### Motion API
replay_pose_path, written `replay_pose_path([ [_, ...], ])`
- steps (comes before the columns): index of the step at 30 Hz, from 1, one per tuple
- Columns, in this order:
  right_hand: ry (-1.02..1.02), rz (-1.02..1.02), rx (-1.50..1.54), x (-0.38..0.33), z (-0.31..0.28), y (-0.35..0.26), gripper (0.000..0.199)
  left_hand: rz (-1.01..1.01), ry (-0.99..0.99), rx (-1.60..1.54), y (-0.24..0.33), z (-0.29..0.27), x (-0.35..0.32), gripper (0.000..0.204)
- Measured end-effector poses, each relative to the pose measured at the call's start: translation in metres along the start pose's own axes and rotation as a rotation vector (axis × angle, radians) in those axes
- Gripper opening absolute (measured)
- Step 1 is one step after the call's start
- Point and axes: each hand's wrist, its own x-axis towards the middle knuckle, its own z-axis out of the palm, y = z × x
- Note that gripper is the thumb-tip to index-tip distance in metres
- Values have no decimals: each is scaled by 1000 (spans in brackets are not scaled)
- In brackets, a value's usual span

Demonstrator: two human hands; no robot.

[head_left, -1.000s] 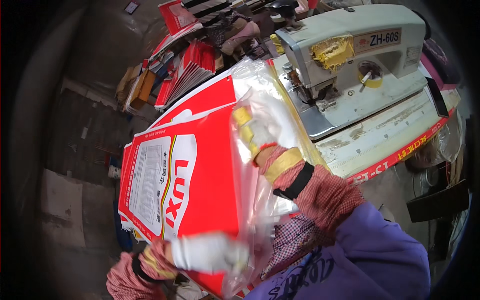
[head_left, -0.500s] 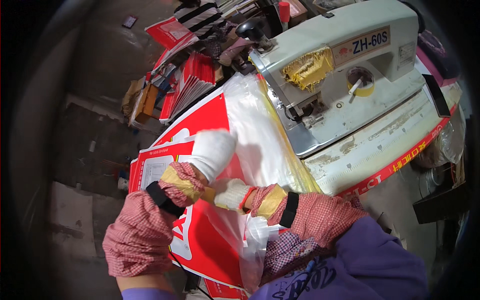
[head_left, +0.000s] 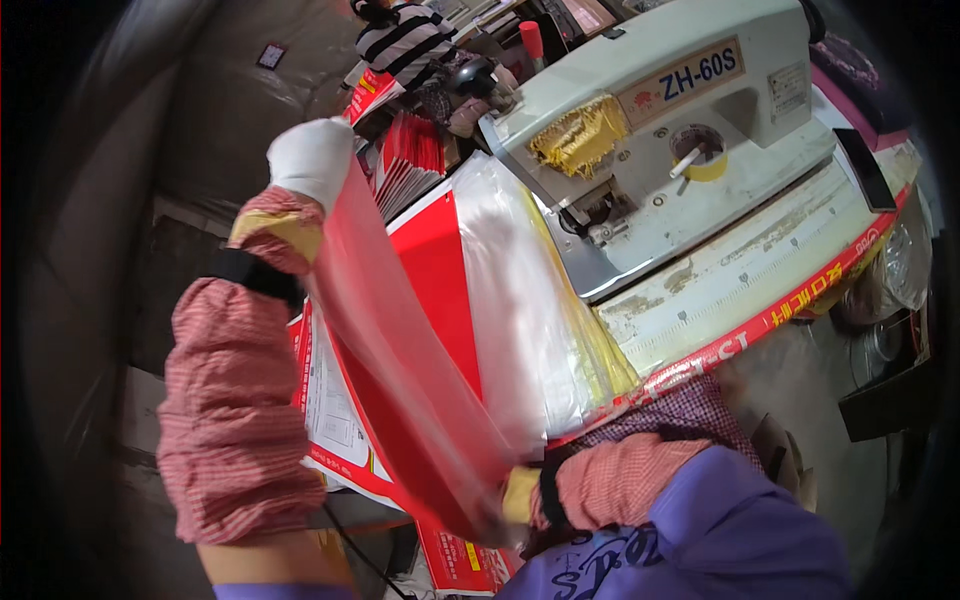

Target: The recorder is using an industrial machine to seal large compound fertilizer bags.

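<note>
My left hand [head_left: 310, 160], in a white knitted glove, is raised at the left and closed on the upper edge of a red printed sack [head_left: 400, 350]. The sack hangs in a long, motion-blurred sweep down toward my right hand, whose fingers are smeared and hidden near its lower end. Beneath it lie more red-and-white sacks [head_left: 432, 262]. Clear plastic liner bags [head_left: 515, 320] with yellowish edges are spread on the table beside them. A pale industrial sewing machine [head_left: 660, 150] stands just right of the liners.
Behind the table sits another person in a striped top [head_left: 412, 45], near a stack of folded red sacks [head_left: 408, 160]. A yellow tape roll [head_left: 708, 165] is on the machine. The table's front edge [head_left: 720, 355] carries red printed tape; a dark box [head_left: 890, 400] stands at right.
My left hand has swung up and left, lifting the red sack off the pile. My right hand has moved down toward my body. The view has shifted slightly.
</note>
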Motion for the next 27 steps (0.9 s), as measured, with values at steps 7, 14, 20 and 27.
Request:
replay_pose_path([
  [7,404,357,15,-64,-110,-48,34,-71,-170,-76,-20,-57,-9,34],
  [14,1131,623,-775,-64,-162,-46,51,-6,-190,-90,-1,-50,-7,28],
  [20,871,512,34,-53,-151,-72,57,58,-183,-43,16,-55,-8,26],
  [27,420,927,422,-40,-159,-41,30,62,-303,-147,14,-54,4,24],
])
